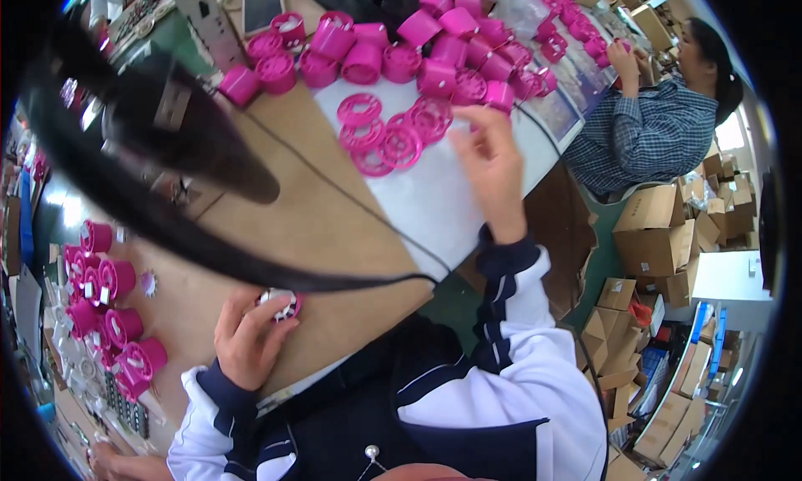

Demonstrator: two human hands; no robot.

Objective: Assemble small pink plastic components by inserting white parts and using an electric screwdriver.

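- The left hand has its thumb and fingers closed on a small pink-and-white part, low over the brown tabletop.
- The right hand is half curled by the pink cups. I can't tell if it holds anything.
- The small part looks light and stiff, like hard plastic. It may be slippery, so I'd pinch its outside edge. Its white bits could be easy to break, but they are too small to tell.
- Near the right hand, flat pink rings lie overlapping on a white sheet. They look thin, so I'd lift 1 by its rim.
- The table's front edge is near the left hand, so a dropped part could roll off.
- There's room to move between the 2 hands, but a thin black cable crosses there and could snag.
- Past the right hand sits another person.
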